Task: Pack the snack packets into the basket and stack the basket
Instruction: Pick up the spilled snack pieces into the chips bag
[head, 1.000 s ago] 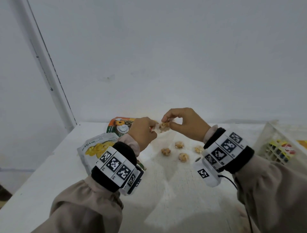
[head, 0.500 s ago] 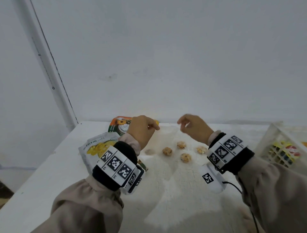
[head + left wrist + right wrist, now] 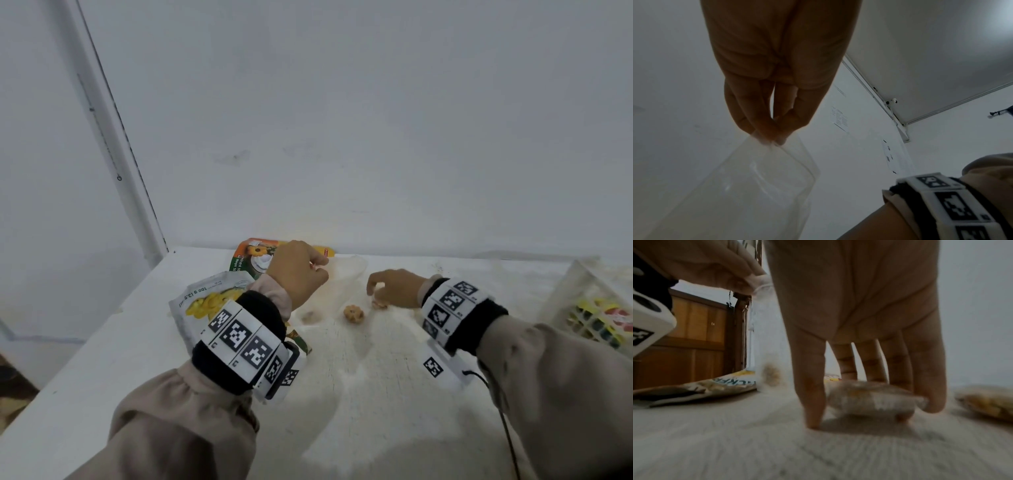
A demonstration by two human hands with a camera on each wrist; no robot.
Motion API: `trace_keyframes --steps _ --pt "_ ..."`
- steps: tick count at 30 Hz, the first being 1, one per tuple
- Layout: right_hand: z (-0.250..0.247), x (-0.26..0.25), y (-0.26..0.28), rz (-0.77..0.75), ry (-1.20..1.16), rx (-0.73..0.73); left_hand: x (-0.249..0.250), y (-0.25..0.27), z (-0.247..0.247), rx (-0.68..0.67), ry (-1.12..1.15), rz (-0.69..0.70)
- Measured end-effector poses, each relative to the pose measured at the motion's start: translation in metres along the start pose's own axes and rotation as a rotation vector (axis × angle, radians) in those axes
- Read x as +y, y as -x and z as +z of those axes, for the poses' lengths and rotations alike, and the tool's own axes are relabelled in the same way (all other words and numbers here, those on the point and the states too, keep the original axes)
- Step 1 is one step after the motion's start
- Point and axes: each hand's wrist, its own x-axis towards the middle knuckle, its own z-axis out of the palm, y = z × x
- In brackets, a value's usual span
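Note:
My left hand point(image 3: 298, 270) pinches the top edge of a clear plastic bag point(image 3: 346, 270); the left wrist view shows its fingertips point(image 3: 774, 139) clamped on the bag point(image 3: 756, 186). One cookie point(image 3: 311, 317) lies in the bag's bottom. My right hand point(image 3: 394, 287) is down on the table, thumb and fingers curled round a cookie point(image 3: 873, 397). Another loose cookie point(image 3: 354, 313) lies between my hands. Two snack packets, a white-yellow one point(image 3: 202, 301) and an orange-green one point(image 3: 253, 255), lie under and behind my left wrist.
A white basket point(image 3: 582, 291) holding colourful packets point(image 3: 603, 322) stands at the table's right edge. A further cookie point(image 3: 986, 400) lies just right of my right hand. The wall runs close behind the table; the table's left edge drops off.
My right hand left the bag's mouth and dropped to the table onto a loose cookie. A cookie now lies in the bag, which my left hand still holds.

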Motion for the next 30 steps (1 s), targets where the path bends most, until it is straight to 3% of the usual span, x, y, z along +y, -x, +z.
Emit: trace_keyframes --steps 3,7,14,19,23,28,30 --pt "-0.005 0.005 -0.011 0.041 0.013 0.027 -0.001 -0.001 -0.001 -0.015 0.023 -0.008" --pt "0.007 0.007 -0.024 0.139 0.219 -0.006 -0.002 -0.002 -0.002 -0.033 0.055 -0.014" --pt "0.017 0.015 -0.04 0.074 0.342 -0.104 -0.006 -0.004 -0.002 -0.046 0.082 -0.027" --pt "0.013 0.014 -0.04 0.086 0.34 -0.036 -0.005 -0.003 -0.001 -0.061 0.078 -0.016" --pt "-0.016 0.018 -0.026 0.023 0.033 0.132 -0.005 -0.003 -0.002 -0.068 0.069 -0.024" --pt "-0.05 0.0 0.009 -0.294 -0.655 0.379 -0.005 -0.003 -0.002 -0.067 0.092 -0.041" --pt "-0.056 -0.011 0.022 -0.433 -0.674 0.401 -0.005 -0.003 -0.002 -0.065 0.093 -0.045"
